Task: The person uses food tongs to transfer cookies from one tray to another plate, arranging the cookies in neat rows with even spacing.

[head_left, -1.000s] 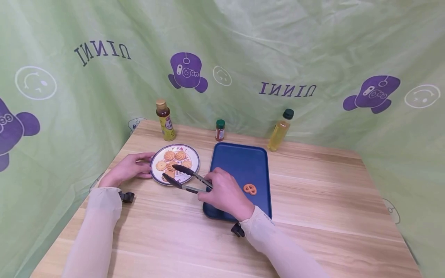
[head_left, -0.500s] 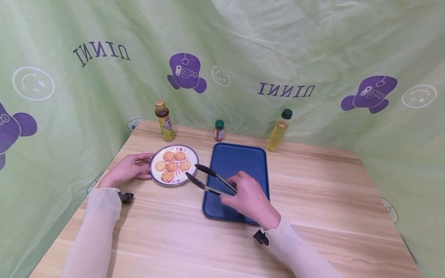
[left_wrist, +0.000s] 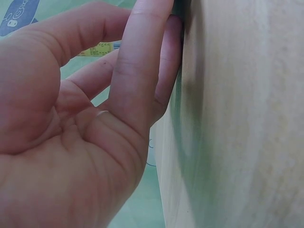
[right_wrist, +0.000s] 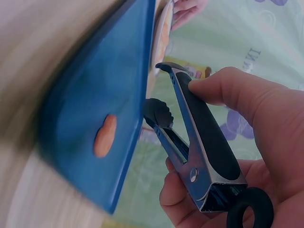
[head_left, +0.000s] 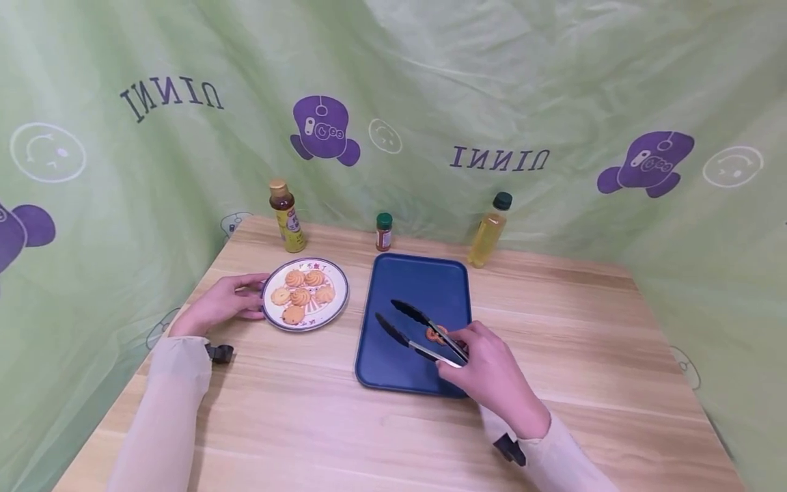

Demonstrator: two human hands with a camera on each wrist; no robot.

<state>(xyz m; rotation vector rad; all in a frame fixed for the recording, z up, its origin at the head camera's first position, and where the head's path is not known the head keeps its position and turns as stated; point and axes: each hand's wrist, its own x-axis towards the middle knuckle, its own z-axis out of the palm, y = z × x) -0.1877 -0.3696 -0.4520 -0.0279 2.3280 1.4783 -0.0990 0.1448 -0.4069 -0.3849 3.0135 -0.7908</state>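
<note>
My right hand (head_left: 498,376) holds a pair of tongs (head_left: 424,347) with dark tips over the blue tray (head_left: 421,277). The tongs' tips stand apart with nothing between them. On the tray lies a pretzel-shaped biscuit (head_left: 434,335), partly hidden behind the tongs in the head view; in the right wrist view the biscuit (right_wrist: 105,136) lies clear of them. My left hand (head_left: 215,304) touches the left rim of a round white plate (head_left: 335,311) with fairly straight fingers. Several swirled cookies (head_left: 300,296) lie on that plate. The left wrist view shows mostly palm and fingers (left_wrist: 137,61).
Along the table's (head_left: 295,417) back edge stand a yellow-labelled bottle (head_left: 289,222), a small green-capped jar (head_left: 384,234) and a bottle of yellow liquid (head_left: 488,236). A green printed curtain (head_left: 418,82) hangs behind the table.
My right hand has carried the tongs from above the plate rightward to over the tray. The tongs' tips stay apart. My left hand remains at the plate's rim.
</note>
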